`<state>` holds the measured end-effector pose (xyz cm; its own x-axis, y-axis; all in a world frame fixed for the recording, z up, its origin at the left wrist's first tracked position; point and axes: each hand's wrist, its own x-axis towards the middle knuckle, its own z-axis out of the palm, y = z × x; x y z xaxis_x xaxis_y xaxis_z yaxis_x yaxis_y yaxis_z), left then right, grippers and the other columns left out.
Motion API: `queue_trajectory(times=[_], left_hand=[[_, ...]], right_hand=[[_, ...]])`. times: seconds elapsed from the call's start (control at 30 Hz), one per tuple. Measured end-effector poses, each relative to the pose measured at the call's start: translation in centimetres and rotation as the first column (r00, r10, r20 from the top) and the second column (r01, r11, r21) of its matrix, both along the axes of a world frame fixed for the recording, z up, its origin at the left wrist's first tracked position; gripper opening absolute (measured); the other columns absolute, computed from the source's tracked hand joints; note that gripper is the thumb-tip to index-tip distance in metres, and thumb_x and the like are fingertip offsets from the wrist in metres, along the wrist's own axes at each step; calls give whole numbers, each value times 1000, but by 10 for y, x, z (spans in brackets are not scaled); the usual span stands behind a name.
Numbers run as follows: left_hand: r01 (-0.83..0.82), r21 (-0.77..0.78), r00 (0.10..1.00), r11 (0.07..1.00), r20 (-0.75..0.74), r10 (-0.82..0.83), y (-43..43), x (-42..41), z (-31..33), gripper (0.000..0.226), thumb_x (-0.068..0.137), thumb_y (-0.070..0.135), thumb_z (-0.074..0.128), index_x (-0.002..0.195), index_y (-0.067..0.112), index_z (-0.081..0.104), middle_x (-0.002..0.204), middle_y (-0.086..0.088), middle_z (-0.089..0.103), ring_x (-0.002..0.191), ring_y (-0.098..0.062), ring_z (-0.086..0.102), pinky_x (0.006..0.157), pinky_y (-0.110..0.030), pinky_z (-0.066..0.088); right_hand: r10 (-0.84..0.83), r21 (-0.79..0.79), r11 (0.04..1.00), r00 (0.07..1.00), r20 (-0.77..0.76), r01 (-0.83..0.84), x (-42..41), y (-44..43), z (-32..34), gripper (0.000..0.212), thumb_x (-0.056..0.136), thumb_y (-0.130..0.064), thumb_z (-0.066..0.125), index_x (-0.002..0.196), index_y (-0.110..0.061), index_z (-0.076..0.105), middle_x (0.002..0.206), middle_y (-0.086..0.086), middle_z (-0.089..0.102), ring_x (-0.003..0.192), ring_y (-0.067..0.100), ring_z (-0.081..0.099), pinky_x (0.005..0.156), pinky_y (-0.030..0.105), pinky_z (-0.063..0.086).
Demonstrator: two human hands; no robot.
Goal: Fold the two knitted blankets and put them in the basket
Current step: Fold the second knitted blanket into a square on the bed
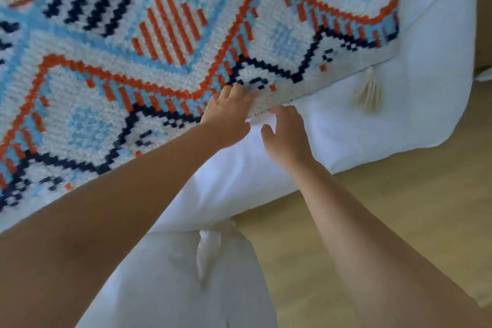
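A knitted blanket [170, 42] with orange, light blue and navy zigzags on white lies spread flat over a white bed. A cream tassel [370, 93] hangs from its right corner. My left hand [229, 114] rests on the blanket's near edge, fingers laid on the knit. My right hand [287, 136] hovers just beside it over the white bedding, fingers spread and relaxed, fingertips close to the blanket's edge. Neither a second blanket nor a basket is in view.
The white duvet [399, 114] drapes over the bed's side and corner. A white garment [186, 287] covers my lap at the bottom. Light wooden floor [372, 208] runs along the right.
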<state>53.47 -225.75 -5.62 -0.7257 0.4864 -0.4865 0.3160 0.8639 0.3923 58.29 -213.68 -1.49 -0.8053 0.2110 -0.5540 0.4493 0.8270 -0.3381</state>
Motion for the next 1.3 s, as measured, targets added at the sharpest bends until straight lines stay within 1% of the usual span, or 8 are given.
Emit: queue_trajectory(times=[0.37, 0.5, 0.63, 0.8, 0.9, 1.0, 1.17, 1.3], left_hand=[[-88, 12, 988, 996, -129, 89, 196, -49, -10, 76, 86, 24, 58, 146, 23, 12, 145, -9, 24, 127, -27, 30, 103, -39, 30], [-252, -96, 967, 963, -59, 247, 259, -75, -8, 60, 91, 16, 47, 145, 19, 20, 141, -9, 34, 124, -28, 36, 99, -41, 34], [-485, -70, 871, 872, 47, 489, 258, -94, 10, 16, 92, 3, 34, 92, 10, 48, 82, -8, 57, 71, -26, 50, 52, -30, 34], [-488, -245, 856, 838, 54, 514, 207, -50, 44, 11, 89, 9, 38, 88, 9, 49, 80, -8, 53, 71, -26, 49, 59, -30, 38], [-483, -489, 788, 726, 118, 604, 160, -8, 58, 10, 91, 16, 40, 86, 14, 48, 87, -8, 54, 79, -28, 49, 67, -32, 40], [-499, -623, 707, 603, 110, 698, 115, 35, 64, 15, 91, 15, 41, 99, 11, 53, 108, -14, 59, 95, -33, 55, 74, -36, 43], [-684, -392, 658, 615, 32, 753, 116, 53, 50, 47, 83, 15, 51, 129, 15, 43, 124, -9, 48, 116, -28, 45, 93, -40, 40], [-709, -105, 704, 697, -42, 709, 154, 30, 38, 64, 80, 30, 59, 139, 21, 34, 136, -5, 40, 124, -25, 37, 103, -38, 32]], right_hand=[[-340, -23, 936, 884, -319, 352, -98, 208, -21, 54, 80, -21, 47, 128, 2, 46, 130, 22, 46, 122, 33, 41, 99, 33, 33], [-537, -325, 806, 842, -50, 495, -135, 265, -33, 69, 91, -30, 55, 147, -12, 18, 148, 11, 24, 134, 23, 35, 102, 29, 39], [-329, -500, 807, 942, 62, 314, -159, 279, -28, 53, 92, -35, 54, 136, -13, 37, 124, 2, 53, 104, 12, 56, 74, 17, 44], [2, -600, 800, 999, 45, 25, -161, 224, -19, 46, 84, -44, 49, 116, -12, 55, 123, 9, 56, 105, 20, 58, 90, 32, 51], [671, -258, 701, 737, -74, -664, -126, 186, -16, 51, 86, -37, 53, 132, -17, 45, 145, 10, 33, 130, 32, 32, 106, 47, 32], [872, -282, 479, 488, 42, -831, -94, 165, -18, 39, 91, -41, 47, 123, -19, 50, 146, 10, 30, 135, 29, 21, 110, 48, 23], [375, -459, 824, 927, 4, -331, -79, 161, -31, 31, 91, -25, 52, 114, -5, 56, 119, 14, 53, 113, 30, 49, 93, 35, 40], [31, -571, 799, 935, 353, 189, -91, 159, -29, 42, 96, -28, 48, 134, -10, 42, 120, 3, 53, 107, 19, 51, 85, 28, 41]])
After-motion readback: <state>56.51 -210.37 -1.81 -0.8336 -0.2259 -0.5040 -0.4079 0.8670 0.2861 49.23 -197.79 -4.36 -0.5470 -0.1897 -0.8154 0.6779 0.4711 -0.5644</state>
